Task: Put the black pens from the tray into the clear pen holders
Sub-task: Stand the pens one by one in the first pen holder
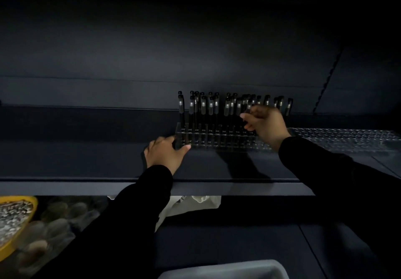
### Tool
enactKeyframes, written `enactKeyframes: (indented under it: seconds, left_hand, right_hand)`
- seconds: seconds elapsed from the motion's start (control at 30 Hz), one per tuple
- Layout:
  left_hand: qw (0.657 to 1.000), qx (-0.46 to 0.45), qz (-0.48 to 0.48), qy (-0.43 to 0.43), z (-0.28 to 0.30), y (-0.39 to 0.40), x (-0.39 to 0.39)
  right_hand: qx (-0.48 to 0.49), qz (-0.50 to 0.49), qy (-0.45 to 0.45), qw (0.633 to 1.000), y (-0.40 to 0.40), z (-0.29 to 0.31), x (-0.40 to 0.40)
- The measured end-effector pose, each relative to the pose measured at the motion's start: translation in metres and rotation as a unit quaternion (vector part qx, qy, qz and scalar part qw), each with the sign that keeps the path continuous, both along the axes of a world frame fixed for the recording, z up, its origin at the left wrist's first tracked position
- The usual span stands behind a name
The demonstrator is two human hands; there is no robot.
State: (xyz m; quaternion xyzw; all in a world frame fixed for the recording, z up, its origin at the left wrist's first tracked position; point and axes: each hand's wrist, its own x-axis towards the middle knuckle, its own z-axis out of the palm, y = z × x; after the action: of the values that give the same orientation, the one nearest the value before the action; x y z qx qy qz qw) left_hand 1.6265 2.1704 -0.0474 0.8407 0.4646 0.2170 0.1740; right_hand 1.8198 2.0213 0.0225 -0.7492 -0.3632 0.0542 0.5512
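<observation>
At frame centre, the left hand gripped the clear pen holder's corner. The right hand pinched a black pen; lowering it straight down into 1 free slot seemed wise.

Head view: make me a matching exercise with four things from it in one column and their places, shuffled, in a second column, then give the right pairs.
Things:
1. left hand
2. right hand
3. yellow bowl
4. grey tray

Places:
A. at the bottom edge of the view, below the shelf
B. at the left end of the clear pen holder
C. at the far left, under the shelf
D. among the upright black pens toward the holder's right end

Pairs: 1-B, 2-D, 3-C, 4-A
</observation>
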Motion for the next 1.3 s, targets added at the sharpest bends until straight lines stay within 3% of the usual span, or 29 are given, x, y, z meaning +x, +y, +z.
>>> enactKeyframes:
  seconds: [0.17,0.3,0.4,0.47,0.53,0.6,0.67,0.73,0.8,0.93,1.03,1.13,1.2,1.3]
  left_hand:
    - [1.000,-0.011,-0.004,0.001,0.001,-0.003,-0.003]
    - [0.991,-0.004,-0.028,-0.130,0.000,-0.021,-0.019]
    - [0.974,0.088,-0.084,-0.190,-0.028,-0.055,-0.053]
    - [0.958,0.178,-0.150,-0.169,-0.069,-0.081,-0.083]
    - [0.957,0.201,-0.184,-0.095,-0.120,-0.103,-0.114]
    - [0.987,0.092,-0.133,-0.003,-0.160,-0.122,-0.138]
    - [0.993,-0.072,-0.044,0.077,-0.187,-0.139,-0.154]
    - [0.967,-0.217,0.027,0.131,-0.210,-0.149,-0.163]
    - [0.940,-0.302,0.050,0.154,-0.231,-0.159,-0.171]
    - [0.942,-0.316,0.075,0.086,-0.249,-0.171,-0.176]
    - [0.953,-0.278,0.060,0.109,-0.244,-0.169,-0.175]
    - [0.955,-0.273,0.062,0.099,-0.246,-0.171,-0.175]
    - [0.954,-0.278,0.070,0.092,-0.247,-0.171,-0.174]
    - [0.951,-0.285,0.070,0.096,-0.250,-0.170,-0.174]
  right_hand:
    - [0.001,-0.002,0.052,0.999,-0.012,0.002,-0.009]
    - [0.028,-0.002,0.062,0.998,-0.052,-0.014,-0.038]
    - [0.041,0.038,0.025,0.998,-0.089,-0.049,-0.068]
    - [0.020,0.078,0.042,0.996,-0.112,-0.084,-0.087]
    - [-0.031,0.103,0.058,0.993,-0.130,-0.128,-0.105]
    - [-0.080,0.120,0.070,0.987,-0.144,-0.171,-0.122]
    - [-0.147,0.137,0.068,0.977,-0.155,-0.209,-0.137]
    - [-0.240,0.160,0.038,0.957,-0.161,-0.243,-0.148]
    - [-0.321,0.203,0.042,0.924,-0.169,-0.270,-0.157]
    - [-0.452,0.285,-0.004,0.845,-0.177,-0.308,-0.174]
    - [-0.546,0.346,-0.070,0.760,-0.176,-0.319,-0.176]
    - [-0.539,0.388,-0.087,0.743,-0.179,-0.323,-0.171]
    - [-0.511,0.423,-0.200,0.721,-0.180,-0.320,-0.169]
    - [-0.518,0.443,-0.195,0.705,-0.174,-0.319,-0.173]
